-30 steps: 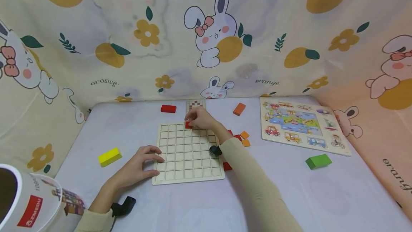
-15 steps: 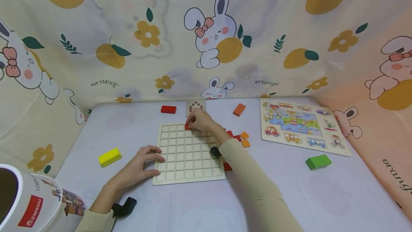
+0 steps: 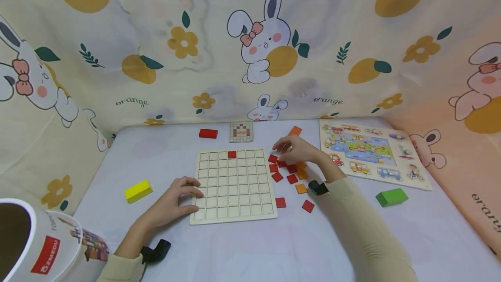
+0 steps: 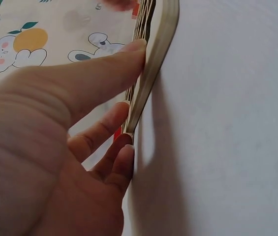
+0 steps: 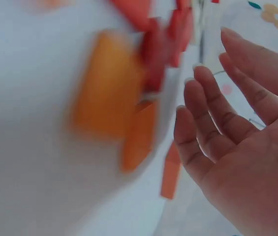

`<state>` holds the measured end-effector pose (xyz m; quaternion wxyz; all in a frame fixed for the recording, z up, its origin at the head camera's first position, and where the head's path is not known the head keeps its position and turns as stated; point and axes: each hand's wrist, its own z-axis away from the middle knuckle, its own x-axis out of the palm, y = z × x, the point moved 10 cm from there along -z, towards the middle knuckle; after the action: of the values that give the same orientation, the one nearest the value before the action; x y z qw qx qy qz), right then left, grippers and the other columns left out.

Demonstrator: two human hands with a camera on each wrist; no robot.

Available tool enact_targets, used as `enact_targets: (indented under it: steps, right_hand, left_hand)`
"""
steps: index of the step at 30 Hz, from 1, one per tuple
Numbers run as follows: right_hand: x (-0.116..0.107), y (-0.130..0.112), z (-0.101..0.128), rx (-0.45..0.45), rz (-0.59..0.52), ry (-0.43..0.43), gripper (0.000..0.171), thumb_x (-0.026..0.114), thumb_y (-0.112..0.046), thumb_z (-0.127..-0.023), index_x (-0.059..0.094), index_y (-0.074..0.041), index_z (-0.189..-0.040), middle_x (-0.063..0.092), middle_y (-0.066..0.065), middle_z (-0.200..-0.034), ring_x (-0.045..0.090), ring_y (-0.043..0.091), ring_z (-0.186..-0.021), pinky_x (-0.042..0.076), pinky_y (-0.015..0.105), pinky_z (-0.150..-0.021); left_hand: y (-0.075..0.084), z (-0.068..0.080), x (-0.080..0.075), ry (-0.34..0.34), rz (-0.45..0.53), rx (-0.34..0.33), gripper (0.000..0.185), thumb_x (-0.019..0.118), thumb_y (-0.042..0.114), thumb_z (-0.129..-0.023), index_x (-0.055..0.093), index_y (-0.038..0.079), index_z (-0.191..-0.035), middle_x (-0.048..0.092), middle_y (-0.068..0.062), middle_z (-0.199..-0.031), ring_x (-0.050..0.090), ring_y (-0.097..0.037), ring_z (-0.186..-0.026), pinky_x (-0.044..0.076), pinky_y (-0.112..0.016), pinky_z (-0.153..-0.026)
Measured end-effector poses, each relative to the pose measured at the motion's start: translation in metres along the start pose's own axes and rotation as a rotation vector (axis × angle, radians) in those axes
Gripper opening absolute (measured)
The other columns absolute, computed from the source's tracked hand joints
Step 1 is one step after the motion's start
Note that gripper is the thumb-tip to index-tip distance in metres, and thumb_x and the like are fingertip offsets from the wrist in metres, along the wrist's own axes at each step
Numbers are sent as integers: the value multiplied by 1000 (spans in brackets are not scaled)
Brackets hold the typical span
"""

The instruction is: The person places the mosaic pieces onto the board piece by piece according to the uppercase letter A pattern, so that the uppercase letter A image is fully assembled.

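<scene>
A wooden grid board [image 3: 236,186] lies in the middle of the table, with one red square tile [image 3: 232,154] in its top row. My left hand [image 3: 176,199] rests at the board's left edge, thumb and fingertips touching the rim. In the left wrist view the thumb [image 4: 109,69] lies along the side of the board [image 4: 153,64]. My right hand [image 3: 295,149] is over a loose group of red tiles [image 3: 277,176] and orange tiles [image 3: 301,189] right of the board. The right wrist view shows its fingers [image 5: 198,123] loosely bent, holding nothing; the tiles below are blurred.
Behind the board lie a small pattern card [image 3: 241,132], a red block [image 3: 208,133] and an orange block [image 3: 295,131]. A yellow block [image 3: 138,191] is left, a green block [image 3: 392,197] right. A vehicle puzzle board [image 3: 372,173] stands back right, a white bucket [image 3: 58,247] front left.
My right hand has let go of the red tile in the board's top row and moved right, over the loose tiles. My left hand stays at the board's edge.
</scene>
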<state>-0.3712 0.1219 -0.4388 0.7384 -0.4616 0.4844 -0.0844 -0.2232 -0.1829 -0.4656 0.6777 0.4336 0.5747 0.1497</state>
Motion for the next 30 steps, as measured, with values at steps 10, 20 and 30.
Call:
enact_targets:
  steps: [10,20,30]
  right_hand:
    - [5,19,19,-12,12,3,26,74,-1,-87,69,1,-112,66,10,-99,55,25,-90,50,29,-82]
    - [12,16,17,39,80,3,17,74,-2,-87,68,-2,-103,62,6,-90,52,22,-85,49,32,-78]
    - [12,5,14,4,98,23,16,76,0,-85,64,-3,-95,62,6,-89,53,22,-84,50,34,-78]
  left_hand:
    - [-1,1,-2,15,3,8,27,84,18,-81,73,20,-105,52,-6,-133,37,-35,-130,32,-61,-109]
    - [-8,1,-6,65,-8,-41,46,87,23,-78,70,12,-119,42,-13,-148,42,-38,-133,34,-60,-109]
    - [-13,2,-6,73,6,-30,48,87,25,-78,69,14,-121,42,-11,-150,40,-38,-135,32,-61,-110]
